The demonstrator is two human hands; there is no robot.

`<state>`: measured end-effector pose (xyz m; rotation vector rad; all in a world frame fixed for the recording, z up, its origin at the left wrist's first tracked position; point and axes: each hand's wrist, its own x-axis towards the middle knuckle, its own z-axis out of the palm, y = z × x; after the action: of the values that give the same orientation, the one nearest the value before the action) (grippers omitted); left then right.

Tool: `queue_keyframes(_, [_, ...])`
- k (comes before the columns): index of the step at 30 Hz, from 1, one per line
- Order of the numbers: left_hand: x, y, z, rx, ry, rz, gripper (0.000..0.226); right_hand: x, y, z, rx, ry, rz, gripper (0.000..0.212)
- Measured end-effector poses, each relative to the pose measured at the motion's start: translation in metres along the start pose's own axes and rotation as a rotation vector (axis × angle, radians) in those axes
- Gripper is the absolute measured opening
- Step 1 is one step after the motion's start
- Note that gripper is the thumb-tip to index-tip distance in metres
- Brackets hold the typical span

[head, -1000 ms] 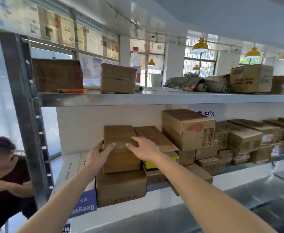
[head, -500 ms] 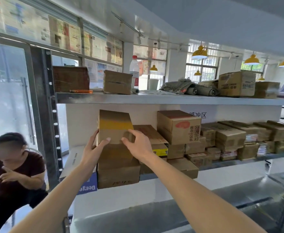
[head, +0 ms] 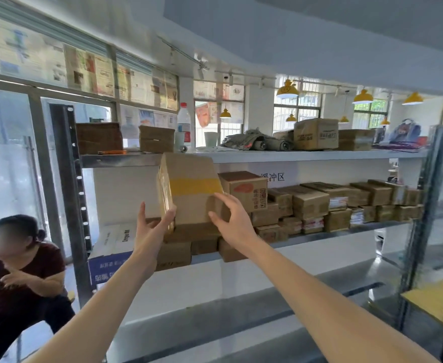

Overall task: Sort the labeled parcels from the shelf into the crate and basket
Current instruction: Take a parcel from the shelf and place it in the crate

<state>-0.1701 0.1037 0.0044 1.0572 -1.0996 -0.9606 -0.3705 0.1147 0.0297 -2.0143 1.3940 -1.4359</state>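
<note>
Pick step, parcel in hand. My left hand (head: 154,227) cups the lower left edge of the parcel (head: 192,189), fingers half curled round its narrow side. My right hand (head: 230,220) presses the lower right of its front face, thumb and fingers spread, not closed round anything else. The parcel stands upright and tilted between both hands, a yellow tape band across its face, raised above the stack (head: 186,247) just under my hands. I judge it is lifted clear of the shelf (head: 320,154), though the bottom edge is hidden by my hands. Just beyond my right hand sits a box with a red mark (head: 245,189), more cartons in a row further right. Crate not visible; a wire thing at far right may be the basket, cannot tell. Next call: read the label, then carry it away from the shelf, both hands holding firm.
</note>
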Motion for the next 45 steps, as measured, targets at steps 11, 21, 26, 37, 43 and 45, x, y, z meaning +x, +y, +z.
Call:
queue_keyframes(11, [-0.083,0.035,0.122,-0.391,-0.325,-0.049,0.087,-0.064,-0.014,-0.133,0.111,-0.046,0.192,0.073])
queue_keyframes(21, [-0.098,0.035,0.211,-0.412,-0.51,-0.085,0.032,-0.095,0.009,-0.209,-0.022,0.067,0.294,0.081])
queue_keyframes(26, [-0.089,0.027,0.261,-0.411,-0.567,-0.135,0.075,-0.103,0.023,-0.249,0.059,0.167,0.269,0.051])
queue_keyframes(37, [-0.065,0.015,0.373,-0.257,-0.767,-0.118,0.106,-0.104,0.074,-0.323,-0.003,0.444,0.336,0.076])
queue_keyframes(43, [-0.063,0.001,0.417,-0.294,-0.846,-0.09,0.125,-0.108,0.086,-0.345,-0.058,0.488,0.433,0.064])
queue_keyframes(45, [-0.066,-0.006,0.432,-0.305,-0.863,-0.065,0.11,-0.108,0.089,-0.352,-0.122,0.521,0.496,0.091])
